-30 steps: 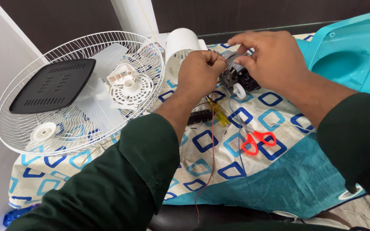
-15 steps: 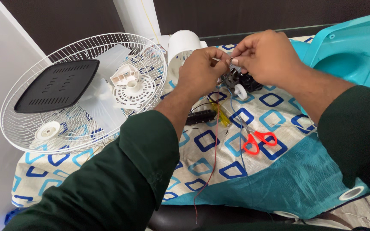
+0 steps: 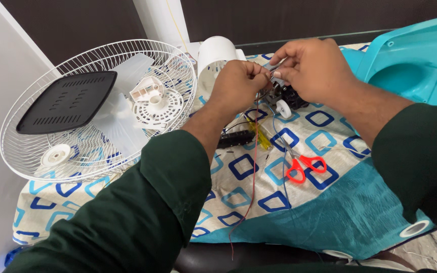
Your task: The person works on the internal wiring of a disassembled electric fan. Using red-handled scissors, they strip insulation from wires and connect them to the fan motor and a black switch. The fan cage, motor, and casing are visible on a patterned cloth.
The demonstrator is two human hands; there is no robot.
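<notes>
Two hands, the left hand (image 3: 238, 86) and the right hand (image 3: 312, 71), meet at twelve o'clock over one small dark motor (image 3: 288, 96). One white wire fan guard (image 3: 97, 108) lies at ten o'clock, carrying one black panel (image 3: 67, 101). One pair of red scissors (image 3: 304, 168) lies near centre, and one yellow-handled screwdriver (image 3: 259, 136) beside it. One turquoise plastic housing (image 3: 416, 60) sits at two o'clock. One red wire (image 3: 251, 177) hangs down.

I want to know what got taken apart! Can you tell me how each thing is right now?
Fan grille: off, lying flat on the cloth.
Black cover: resting inside the grille.
Fan motor: bare, out of its housing.
Red wire: loose, hanging down.
Scissors: lying untouched.
Left hand: pinching wires.
Right hand: pinching wires.
</notes>
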